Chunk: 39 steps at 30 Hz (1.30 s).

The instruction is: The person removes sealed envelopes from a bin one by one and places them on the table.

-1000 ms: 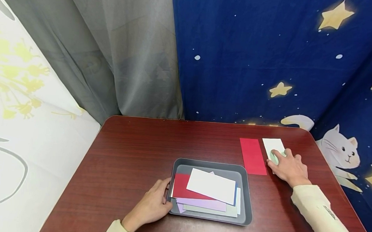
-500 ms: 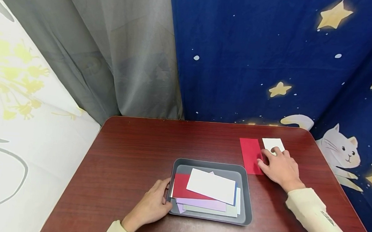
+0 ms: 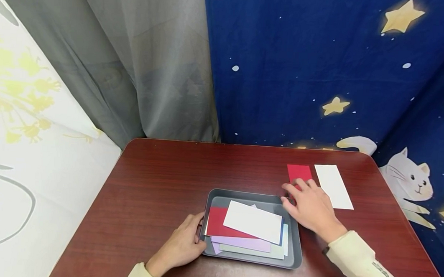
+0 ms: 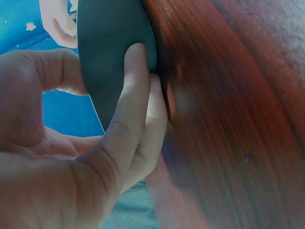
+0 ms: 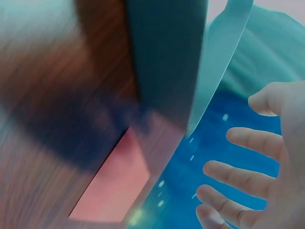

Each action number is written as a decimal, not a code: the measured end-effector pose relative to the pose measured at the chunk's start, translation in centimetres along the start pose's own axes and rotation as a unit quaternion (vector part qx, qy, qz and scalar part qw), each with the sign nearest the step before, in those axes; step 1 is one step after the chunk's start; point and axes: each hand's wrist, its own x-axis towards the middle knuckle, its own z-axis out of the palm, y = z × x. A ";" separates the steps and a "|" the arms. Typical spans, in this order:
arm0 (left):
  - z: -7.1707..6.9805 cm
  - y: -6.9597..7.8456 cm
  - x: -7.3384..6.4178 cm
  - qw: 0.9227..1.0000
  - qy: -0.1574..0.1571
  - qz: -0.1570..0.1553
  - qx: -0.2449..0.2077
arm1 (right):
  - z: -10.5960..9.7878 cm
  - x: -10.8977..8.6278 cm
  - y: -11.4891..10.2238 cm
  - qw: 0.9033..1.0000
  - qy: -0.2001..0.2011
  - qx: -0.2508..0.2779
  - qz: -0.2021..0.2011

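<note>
Starry blue curtain at the back, grey curtain beside it, and here in front a reddish-brown bench with its grain gleaming! Out towards its far right corner, a red card and a white card lie side by side, upright to the viewer and apart. That looks like two laid out, with plenty left: the grey tray carries a loose heap, a white top card askew over a second red one, lilac and grey-green beneath. I'd call it partway.

The left hand has its grip clasped on the tray's left wall. The right hand, its grip released with fingers spread, hangs over the red card's near end, by the tray's far corner; nothing in it. The wrist view has it off the bench.

And over to the right, a printed cat peeks past the bench edge; a pale yellow-flowered cloth closes off the left.
</note>
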 end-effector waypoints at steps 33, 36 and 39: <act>-0.2 0.2 0.1 1.000 -0.008 -0.005 -0.002 | 1.7 -2.0 -6.4 0.972 -0.154 0.087 -0.153; -0.2 0.2 0.1 1.000 -0.008 -0.005 -0.002 | 1.7 -2.0 -6.4 0.972 -0.156 0.085 -0.154; -0.2 0.2 0.1 1.000 -0.008 -0.005 -0.002 | 1.8 -2.1 -6.4 0.972 -0.153 0.081 -0.156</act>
